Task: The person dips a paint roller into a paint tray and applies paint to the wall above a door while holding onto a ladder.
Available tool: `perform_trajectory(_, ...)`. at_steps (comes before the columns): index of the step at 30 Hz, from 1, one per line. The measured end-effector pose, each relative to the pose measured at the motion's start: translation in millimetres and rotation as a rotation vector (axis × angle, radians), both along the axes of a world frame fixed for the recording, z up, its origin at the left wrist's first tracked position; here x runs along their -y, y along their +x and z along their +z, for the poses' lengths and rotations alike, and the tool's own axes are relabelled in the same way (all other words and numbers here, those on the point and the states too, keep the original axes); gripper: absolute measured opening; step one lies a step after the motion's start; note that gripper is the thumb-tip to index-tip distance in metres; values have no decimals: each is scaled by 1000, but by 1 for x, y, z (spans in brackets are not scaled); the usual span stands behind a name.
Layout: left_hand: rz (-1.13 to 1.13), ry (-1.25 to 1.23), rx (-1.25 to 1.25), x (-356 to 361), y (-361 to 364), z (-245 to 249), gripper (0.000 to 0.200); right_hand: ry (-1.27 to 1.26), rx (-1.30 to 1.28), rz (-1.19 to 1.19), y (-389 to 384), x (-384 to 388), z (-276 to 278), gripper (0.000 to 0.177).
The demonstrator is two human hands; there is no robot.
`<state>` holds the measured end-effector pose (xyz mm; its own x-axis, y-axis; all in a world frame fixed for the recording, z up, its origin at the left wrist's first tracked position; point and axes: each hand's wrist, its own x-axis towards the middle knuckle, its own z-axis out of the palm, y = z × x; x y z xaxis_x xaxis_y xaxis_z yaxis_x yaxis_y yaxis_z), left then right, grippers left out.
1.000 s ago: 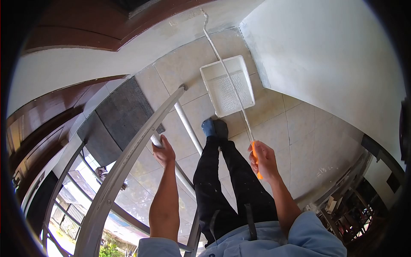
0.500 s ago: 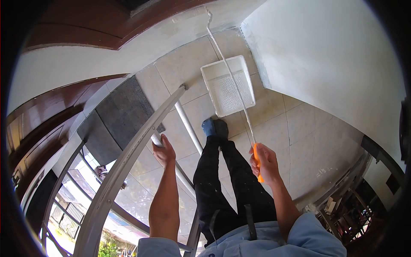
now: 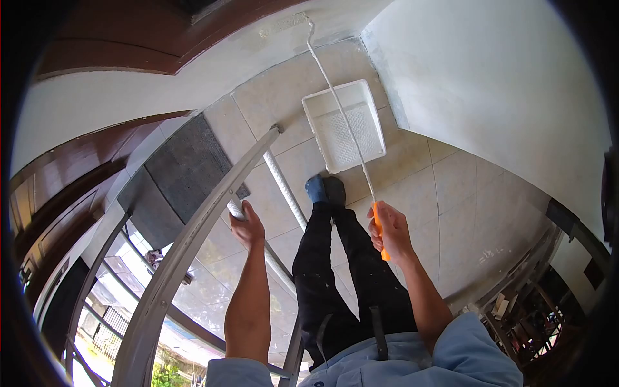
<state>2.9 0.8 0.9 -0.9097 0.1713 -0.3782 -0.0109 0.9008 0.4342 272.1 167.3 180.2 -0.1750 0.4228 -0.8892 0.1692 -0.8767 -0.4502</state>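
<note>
My right hand [image 3: 392, 233] is wrapped around the orange handle of a paint roller [image 3: 349, 126]. Its long, paint-coated rod runs over the tray and away to the wall at the top, where the roller head blends into the white surface and is hard to make out. Beneath the rod, a white paint tray [image 3: 317, 142] with a textured slope lies on the floor tiles. At left, my left hand [image 3: 247, 226] closes around a rung of a metal ladder [image 3: 193, 227].
A white wall [image 3: 496, 71] rises on the right, and another with brown wooden trim [image 3: 129, 48] stands ahead. A dark mat [image 3: 184, 158] covers floor left of the ladder. My feet [image 3: 324, 189] are just below the tray. Dark furniture [image 3: 525, 316] stands at lower right.
My right hand has shifted left and slightly upward in view with the paint roller, and the rod's far end has slid left along the wall. My left hand stays on the rung.
</note>
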Motion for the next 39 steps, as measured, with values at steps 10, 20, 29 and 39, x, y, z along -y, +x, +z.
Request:
perform_trajectory(10,-3,-5,-3,-3,0,3,51,-23,-18,-30,-12,-3,-33,39)
perform_trajectory(20,2,7,8,3,-2,-5,50,-12,-29,-23,-15,0,-31,39)
perform_trajectory(29,-1,6,-8,-4,2,3,46,-9,-15,-11,-10,8,-4,40)
perform_trajectory(39,6,13,-5,2,-1,-4,49,-56,-45,-37,-24,4,-58,40)
